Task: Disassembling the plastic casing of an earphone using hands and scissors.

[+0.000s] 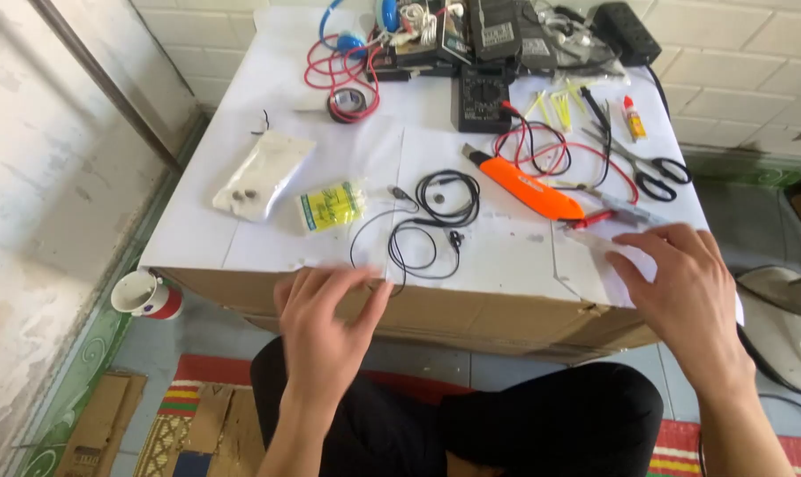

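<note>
My left hand (325, 322) hovers with spread fingers over the front edge of the paper-covered cardboard box (471, 314), just below the black earphones (431, 221), holding nothing. My right hand (683, 287) rests on the right front corner of the white paper (498, 256), fingers apart, near the tip of an orange utility knife (528, 190). A small yellow packet (330, 206) lies left of the earphones.
Further back lie a clear plastic bag (261, 175), black tape roll (347, 103), red wires (334, 71), a black multimeter (482, 97) with leads, scissors (652, 168), a glue tube (633, 117) and blue headphones (352, 26). A cup (144, 294) sits on the floor at left.
</note>
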